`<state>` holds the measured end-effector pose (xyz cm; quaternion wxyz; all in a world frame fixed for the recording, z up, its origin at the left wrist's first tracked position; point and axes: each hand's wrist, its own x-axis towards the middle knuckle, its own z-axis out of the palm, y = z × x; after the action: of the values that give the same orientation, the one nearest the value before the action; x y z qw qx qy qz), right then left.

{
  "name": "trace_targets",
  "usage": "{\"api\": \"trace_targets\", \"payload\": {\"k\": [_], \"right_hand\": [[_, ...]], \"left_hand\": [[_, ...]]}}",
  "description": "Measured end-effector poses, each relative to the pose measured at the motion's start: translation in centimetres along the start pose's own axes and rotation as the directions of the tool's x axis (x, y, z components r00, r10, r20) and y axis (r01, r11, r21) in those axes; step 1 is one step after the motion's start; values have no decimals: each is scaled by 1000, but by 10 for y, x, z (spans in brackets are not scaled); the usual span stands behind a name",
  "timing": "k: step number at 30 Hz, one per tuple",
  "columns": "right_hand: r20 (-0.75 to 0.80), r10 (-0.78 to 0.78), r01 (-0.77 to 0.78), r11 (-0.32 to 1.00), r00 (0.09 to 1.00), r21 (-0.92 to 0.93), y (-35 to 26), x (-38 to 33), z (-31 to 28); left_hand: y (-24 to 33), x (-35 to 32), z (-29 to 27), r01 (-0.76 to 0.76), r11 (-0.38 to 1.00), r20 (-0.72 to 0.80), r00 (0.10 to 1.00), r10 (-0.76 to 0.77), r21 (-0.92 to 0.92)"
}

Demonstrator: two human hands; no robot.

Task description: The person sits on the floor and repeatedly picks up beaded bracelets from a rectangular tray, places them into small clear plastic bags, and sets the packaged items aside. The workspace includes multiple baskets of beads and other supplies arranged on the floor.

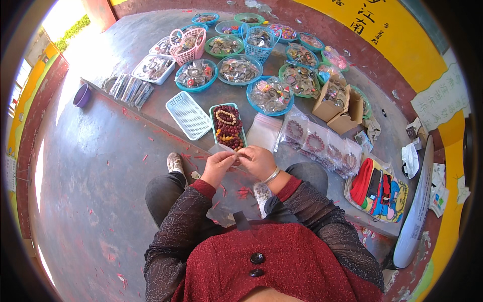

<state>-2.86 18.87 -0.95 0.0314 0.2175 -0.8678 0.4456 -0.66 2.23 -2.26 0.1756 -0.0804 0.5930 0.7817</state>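
Observation:
My left hand [216, 167] and my right hand [258, 163] meet in front of me, fingertips pinched together. Between them is a small clear plastic bag [218, 148], its thin film showing past the left fingers. Whether anything is inside it I cannot tell. A silver bangle [272, 175] circles my right wrist. Just beyond the fingers lies a green-rimmed tray [242, 132] of bead bracelets [229, 132], dark red, amber and one pale. Left of it rests a light blue perforated basket [188, 115]. To the right are a stack of clear bags [263, 132] and several bagged bracelets [315, 142].
Several round basins [240, 69] and a pink basket [188, 43] of bagged items fill the raised ledge behind. Cardboard boxes [347, 116] stand at right, beyond a colourful cloth bag [380, 190]. Flat packets [128, 90] and a purple bowl [82, 95] are at left.

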Motion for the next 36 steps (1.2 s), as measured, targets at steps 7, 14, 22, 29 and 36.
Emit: {"api": "trace_targets", "payload": {"k": [7, 14, 22, 29, 36], "right_hand": [[14, 43, -43, 997, 999, 64, 2, 0, 1], [24, 29, -31, 995, 999, 98, 5, 0, 0], [17, 83, -84, 984, 996, 155, 9, 0, 3], [-100, -24, 29, 999, 995, 46, 65, -2, 31], [15, -222, 215, 921, 975, -326, 65, 0, 35]], "left_hand": [[-2, 0, -2, -1, 1000, 11, 1000, 1, -17], [0, -1, 1, 9, 1000, 7, 1000, -9, 14], [-2, 0, -2, -32, 997, 40, 999, 29, 71], [-1, 1, -3, -5, 987, 71, 997, -7, 163], [0, -1, -4, 53, 986, 66, 996, -64, 157]]}}
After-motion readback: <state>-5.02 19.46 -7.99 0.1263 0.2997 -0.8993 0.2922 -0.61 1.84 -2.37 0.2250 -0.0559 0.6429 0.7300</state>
